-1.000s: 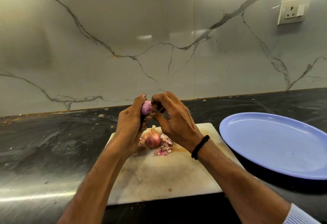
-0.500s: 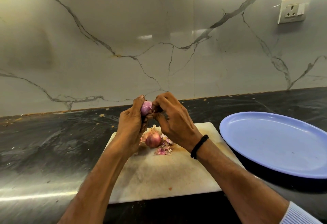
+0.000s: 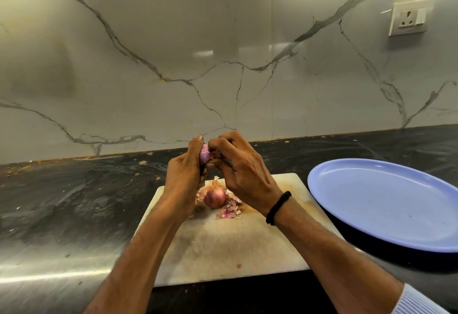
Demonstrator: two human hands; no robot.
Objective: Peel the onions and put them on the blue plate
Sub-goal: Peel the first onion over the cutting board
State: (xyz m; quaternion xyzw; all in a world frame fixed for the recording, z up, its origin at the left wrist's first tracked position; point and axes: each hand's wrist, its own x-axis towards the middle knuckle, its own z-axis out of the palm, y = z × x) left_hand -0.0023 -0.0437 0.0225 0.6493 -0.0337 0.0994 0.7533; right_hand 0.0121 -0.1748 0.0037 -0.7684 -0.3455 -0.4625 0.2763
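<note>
Above the cutting board (image 3: 223, 244): left hand (image 3: 184, 177) grips a half-peeled onion (image 3: 205, 154); right hand (image 3: 244, 170) pinches its skin. Second onion (image 3: 214, 196) unpeeled on the board beside peel scraps (image 3: 230, 209). Blue plate (image 3: 386, 202), right of the board, holds nothing: most work remains.

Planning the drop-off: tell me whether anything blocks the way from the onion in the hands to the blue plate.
Nothing visible does. The left hand and right hand hold the onion above the cutting board; the blue plate lies to the right, bare, only counter between.
</note>
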